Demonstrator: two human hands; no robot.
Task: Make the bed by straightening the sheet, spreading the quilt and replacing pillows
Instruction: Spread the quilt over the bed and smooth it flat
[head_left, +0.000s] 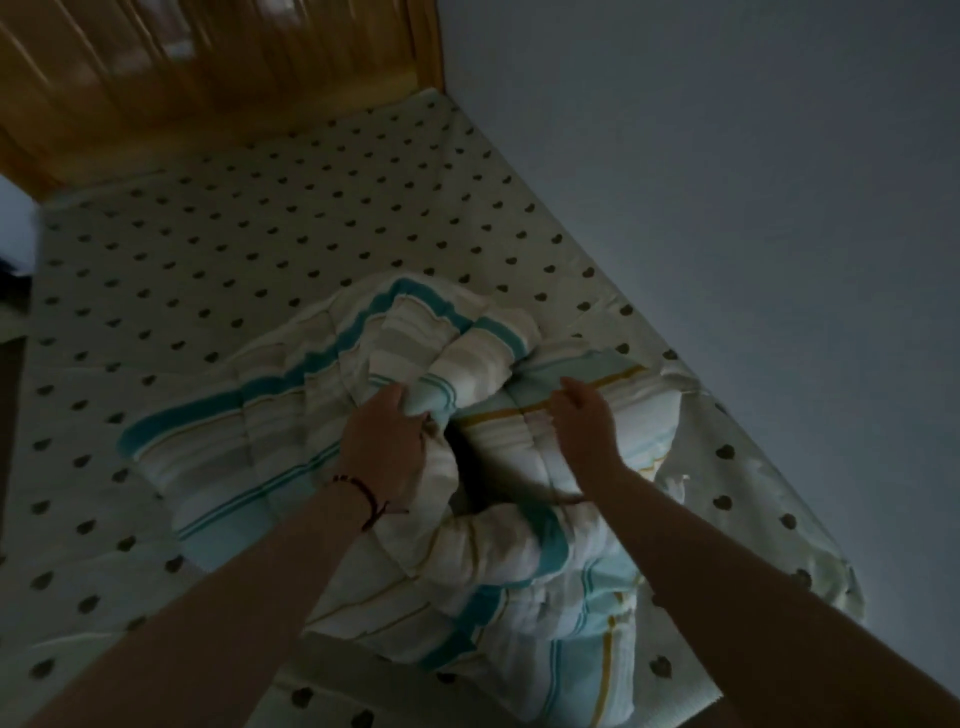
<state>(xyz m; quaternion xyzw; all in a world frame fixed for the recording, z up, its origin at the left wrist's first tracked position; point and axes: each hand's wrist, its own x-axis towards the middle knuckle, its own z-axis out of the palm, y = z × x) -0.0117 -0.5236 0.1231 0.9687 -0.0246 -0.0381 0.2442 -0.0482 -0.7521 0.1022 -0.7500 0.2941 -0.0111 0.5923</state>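
A striped quilt (291, 415) in white, teal and yellow lies bunched in a heap on the near right part of the bed. The sheet (234, 249) under it is pale with dark heart-shaped spots and lies mostly flat. My left hand (384, 441), with a dark bracelet at the wrist, grips a fold of the quilt at the middle of the heap. My right hand (584, 421) rests on top of the quilt just to the right, fingers curved over a yellow stripe. No pillow shows.
A wooden headboard (208, 78) stands at the far end of the bed. A plain pale wall (753, 208) runs along the bed's right side. The sheet's right edge (769, 499) is rumpled against the wall. Dark floor shows at the far left.
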